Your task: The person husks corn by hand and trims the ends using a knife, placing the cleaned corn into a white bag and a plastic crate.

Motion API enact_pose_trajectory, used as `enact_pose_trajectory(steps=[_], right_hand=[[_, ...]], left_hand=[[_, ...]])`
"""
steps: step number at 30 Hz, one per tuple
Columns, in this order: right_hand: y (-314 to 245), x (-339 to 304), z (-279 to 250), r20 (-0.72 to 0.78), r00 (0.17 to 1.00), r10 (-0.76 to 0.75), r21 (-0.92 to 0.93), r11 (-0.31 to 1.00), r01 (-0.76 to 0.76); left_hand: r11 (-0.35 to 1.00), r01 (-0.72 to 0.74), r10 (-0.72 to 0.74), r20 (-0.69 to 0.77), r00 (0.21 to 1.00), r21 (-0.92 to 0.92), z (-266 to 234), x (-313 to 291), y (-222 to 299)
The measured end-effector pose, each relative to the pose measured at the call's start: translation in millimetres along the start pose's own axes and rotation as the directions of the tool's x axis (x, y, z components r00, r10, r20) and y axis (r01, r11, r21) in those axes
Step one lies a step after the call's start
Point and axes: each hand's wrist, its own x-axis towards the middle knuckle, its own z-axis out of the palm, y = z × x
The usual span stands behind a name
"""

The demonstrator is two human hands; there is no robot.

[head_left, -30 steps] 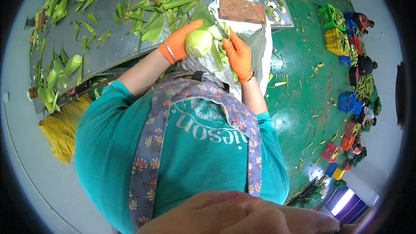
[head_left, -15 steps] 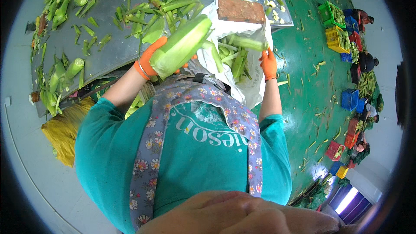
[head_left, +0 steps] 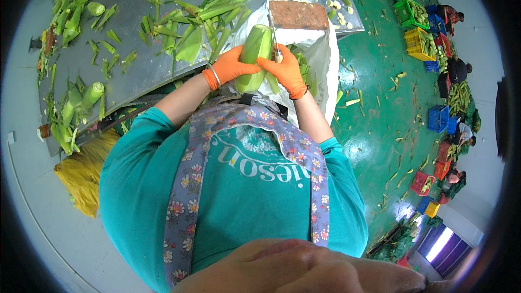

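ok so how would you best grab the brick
Probably from above, across its middle, pinching the near and far long sides: the brick lies flat on the white bag, longer left to right than front to back, its top uncovered. The knife points up near its left end, so avoid that side.

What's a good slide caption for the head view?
Gloved left hand holding a green stalk, gloved right hand a knife, near a reddish brick.

Grey table (head_left: 152,71): green leaves (head_left: 217,12) strewn atop, cut stalk (head_left: 92,95) nr. L end, pale slices (head_left: 337,4) & white bag (head_left: 326,49) w/ brick (head_left: 298,15) at R end. Green floor (head_left: 369,146): leaf scraps (head_left: 353,101), crates (head_left: 415,47) to R.
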Motion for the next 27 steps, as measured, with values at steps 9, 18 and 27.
enact_pose_trajectory(steps=[9, 18, 27], right_hand=[[24.0, 4.4, -4.2, -0.026, 0.998, 0.052, 0.01, 0.999, -0.052], [21.0, 11.9, -1.6, -0.114, 0.993, 0.041, 0.052, 0.998, -0.036], [22.5, 15.7, -6.6, -0.064, 0.998, -0.02, 0.164, 0.986, 0.03]], left_hand=[[0.991, 0.116, -0.124, 0.116, 0.985, 0.072, -12.1, 10.2, 3.1], [0.988, -0.013, 0.021, 0.052, 0.998, -0.154, 6.8, 9.2, -8.0], [0.976, -0.158, 0.132, 0.169, 0.977, 0.149, -9.8, 12.5, -3.1]])
